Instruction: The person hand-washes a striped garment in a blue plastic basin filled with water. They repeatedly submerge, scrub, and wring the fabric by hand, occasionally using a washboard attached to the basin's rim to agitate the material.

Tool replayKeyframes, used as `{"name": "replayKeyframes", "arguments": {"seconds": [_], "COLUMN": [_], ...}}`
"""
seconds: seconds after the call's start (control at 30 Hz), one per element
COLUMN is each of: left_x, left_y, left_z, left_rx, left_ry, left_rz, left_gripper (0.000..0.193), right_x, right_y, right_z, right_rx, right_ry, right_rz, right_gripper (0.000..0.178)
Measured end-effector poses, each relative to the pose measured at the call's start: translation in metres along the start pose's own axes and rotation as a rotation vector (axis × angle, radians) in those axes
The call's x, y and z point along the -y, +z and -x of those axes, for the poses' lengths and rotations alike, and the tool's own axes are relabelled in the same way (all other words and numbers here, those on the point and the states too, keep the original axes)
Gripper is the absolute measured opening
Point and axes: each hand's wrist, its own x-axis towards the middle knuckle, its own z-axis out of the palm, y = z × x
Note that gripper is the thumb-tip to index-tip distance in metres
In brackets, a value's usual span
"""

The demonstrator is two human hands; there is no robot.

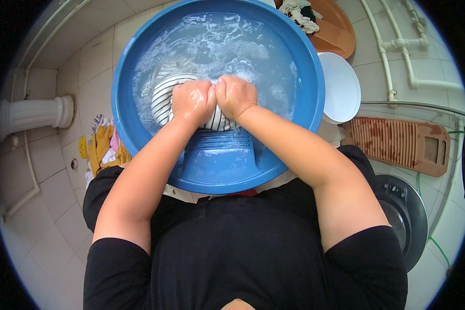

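Observation:
A white garment with dark stripes (164,98) lies partly in the soapy water of a big round blue basin (311,67). My left hand (194,102) is closed on the striped cloth, fingers curled into a fist. Right beside it, knuckles touching or nearly so, my right hand (235,97) is also a fist gripping the same cloth. Both hands are wet and sit just above the ribbed washboard (219,140) moulded into the basin's near side. Part of the garment is hidden under my hands and the cloudy suds.
Left of the basin lie a pile of mustard and other clothes (102,145) and a yellow object (82,147). At right are a white bowl (341,88), a brown washboard (398,142), a black basin (416,222) and a brown basin holding clothes (341,31). White pipes (385,57) run along the wall.

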Motion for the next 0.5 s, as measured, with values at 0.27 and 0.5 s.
{"name": "replayKeyframes", "arguments": {"seconds": [0.27,0.5], "left_x": [0.000,-0.009], "left_y": [-0.004,-0.054], "left_z": [-0.005,0.065], "left_rx": [-0.052,-0.102], "left_ry": [-0.163,0.065], "left_rz": [0.079,0.066], "left_gripper": [0.036,0.050], "right_x": [-0.005,0.015], "right_y": [0.002,-0.060], "right_z": [-0.013,0.032], "right_rx": [-0.069,0.291], "right_ry": [0.003,-0.047], "right_rz": [0.297,-0.189], "right_gripper": [0.026,0.038]}}
